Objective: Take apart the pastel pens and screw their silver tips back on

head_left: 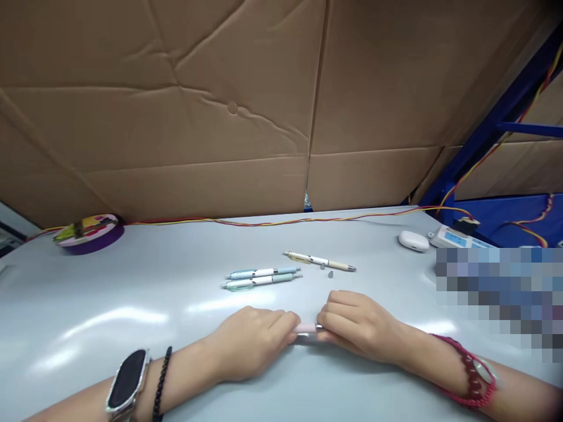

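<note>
Between my two hands, just above the table, is a pink pen (306,329) lying roughly level. My left hand (259,340) is closed round its left part, and my right hand (358,323) pinches its right end near a silver ring. Only a short pink length of the barrel shows; the rest is hidden in my fingers. Beyond my hands lie a blue-and-white pen (263,273), a green-and-white pen (261,282) alongside it, and a cream-and-white pen (319,260) to the right. Two small grey pieces, one a pen tip-like bit (331,274), rest near the cream pen.
A round purple box (90,234) stands at the back left. A white earphone case (413,241) and a power strip (455,237) are at the back right. Red and yellow wires (264,223) run along the table's rear edge, before a cardboard wall (197,129).
</note>
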`<control>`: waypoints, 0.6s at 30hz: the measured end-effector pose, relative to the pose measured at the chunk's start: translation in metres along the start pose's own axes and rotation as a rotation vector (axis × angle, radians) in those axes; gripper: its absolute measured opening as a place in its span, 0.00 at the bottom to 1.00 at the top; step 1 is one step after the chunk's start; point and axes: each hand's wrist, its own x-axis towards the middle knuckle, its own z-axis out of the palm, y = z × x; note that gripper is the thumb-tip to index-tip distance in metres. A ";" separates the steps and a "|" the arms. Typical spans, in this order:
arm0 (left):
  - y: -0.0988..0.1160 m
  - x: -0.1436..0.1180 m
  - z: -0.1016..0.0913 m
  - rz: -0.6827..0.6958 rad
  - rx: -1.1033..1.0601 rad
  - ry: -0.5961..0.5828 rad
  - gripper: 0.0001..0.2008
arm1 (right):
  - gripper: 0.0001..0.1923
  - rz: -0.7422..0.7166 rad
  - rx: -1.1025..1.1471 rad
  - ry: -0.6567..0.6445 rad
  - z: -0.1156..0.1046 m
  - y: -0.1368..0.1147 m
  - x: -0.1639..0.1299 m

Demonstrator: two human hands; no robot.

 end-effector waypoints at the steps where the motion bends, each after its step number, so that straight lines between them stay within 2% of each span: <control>1: 0.000 0.000 0.000 -0.001 0.000 -0.001 0.18 | 0.24 0.008 0.000 0.000 0.001 0.000 0.000; 6: 0.000 0.000 0.000 -0.004 -0.019 -0.004 0.18 | 0.26 0.063 0.027 -0.010 0.002 -0.002 -0.001; 12: 0.000 -0.001 0.000 0.003 -0.038 -0.009 0.18 | 0.16 0.037 0.094 0.020 -0.004 -0.002 0.001; 18: 0.000 -0.002 0.001 -0.017 -0.008 -0.034 0.15 | 0.11 -0.022 0.026 0.049 -0.007 -0.001 0.000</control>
